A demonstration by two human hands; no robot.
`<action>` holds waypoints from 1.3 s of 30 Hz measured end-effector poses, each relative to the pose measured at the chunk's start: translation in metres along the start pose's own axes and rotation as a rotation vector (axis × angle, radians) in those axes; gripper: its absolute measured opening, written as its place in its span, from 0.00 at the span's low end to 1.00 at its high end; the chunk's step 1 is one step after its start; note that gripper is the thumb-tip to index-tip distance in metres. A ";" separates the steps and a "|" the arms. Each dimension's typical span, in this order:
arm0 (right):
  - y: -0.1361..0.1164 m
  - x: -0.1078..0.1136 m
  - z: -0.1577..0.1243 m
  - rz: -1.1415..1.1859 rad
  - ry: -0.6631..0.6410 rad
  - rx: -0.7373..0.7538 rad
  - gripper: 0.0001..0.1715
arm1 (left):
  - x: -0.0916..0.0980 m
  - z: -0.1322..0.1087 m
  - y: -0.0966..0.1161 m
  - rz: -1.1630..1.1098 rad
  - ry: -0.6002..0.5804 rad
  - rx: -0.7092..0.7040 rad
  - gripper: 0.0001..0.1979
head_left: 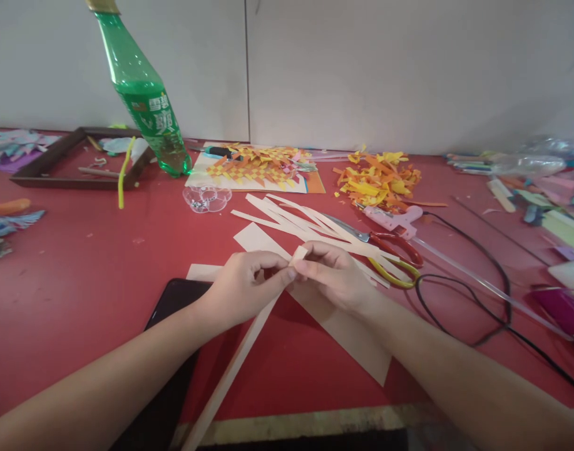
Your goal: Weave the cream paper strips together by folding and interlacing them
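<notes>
Both hands meet over the middle of the red table, pinching the upper end of one long cream paper strip (249,347). My left hand (249,282) closes thumb against fingers on it. From the other side my right hand (336,272) grips the same short end, which looks bent or folded. The strip's long tail slants down past the table's front edge. Under the hands lies a wider cream paper sheet (347,332). Just beyond, several cut paper strips (287,216) are piled loosely over a pair of scissors (397,244) with red and yellow handles.
A pink glue gun (397,219) with a black cord (497,269) lies right. Behind are orange and yellow paper scraps (380,178), a clear flower-shaped dish (206,199) and a leaning green bottle (150,106). A brown frame (75,181) sits left. A dark phone-like slab (174,307) lies beneath my left forearm.
</notes>
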State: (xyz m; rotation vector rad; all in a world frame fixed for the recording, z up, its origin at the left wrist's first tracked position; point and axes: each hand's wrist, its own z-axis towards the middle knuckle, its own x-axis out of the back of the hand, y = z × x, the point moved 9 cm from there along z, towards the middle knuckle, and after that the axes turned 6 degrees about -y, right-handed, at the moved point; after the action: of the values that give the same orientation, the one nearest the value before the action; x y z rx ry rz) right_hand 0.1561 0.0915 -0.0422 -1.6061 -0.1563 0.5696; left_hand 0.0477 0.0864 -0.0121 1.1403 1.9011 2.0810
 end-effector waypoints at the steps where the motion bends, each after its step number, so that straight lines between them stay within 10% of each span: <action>1: 0.000 0.000 0.001 -0.007 -0.011 0.001 0.08 | -0.001 0.000 -0.001 -0.009 -0.006 0.001 0.14; 11: -0.017 0.040 0.001 0.224 0.326 0.049 0.14 | -0.002 0.000 0.000 -0.137 -0.038 -0.033 0.18; 17: -0.018 0.041 0.004 0.163 0.298 0.026 0.14 | 0.004 -0.001 0.003 0.210 0.086 -0.110 0.13; 25: -0.011 0.022 0.002 -0.102 0.107 -0.160 0.10 | -0.017 -0.006 0.010 0.597 -0.043 -0.221 0.13; 34: -0.009 0.016 0.002 -0.183 0.170 -0.038 0.10 | 0.004 0.007 -0.015 -0.244 0.100 0.071 0.14; 39: -0.005 0.009 0.002 -0.222 0.108 -0.037 0.09 | 0.006 0.007 -0.023 -0.238 0.125 0.116 0.13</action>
State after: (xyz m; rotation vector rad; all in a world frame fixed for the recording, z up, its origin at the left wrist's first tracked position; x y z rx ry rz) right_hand 0.1644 0.0983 -0.0395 -1.6256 -0.2623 0.3093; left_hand 0.0382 0.1002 -0.0304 0.7733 2.1206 1.9773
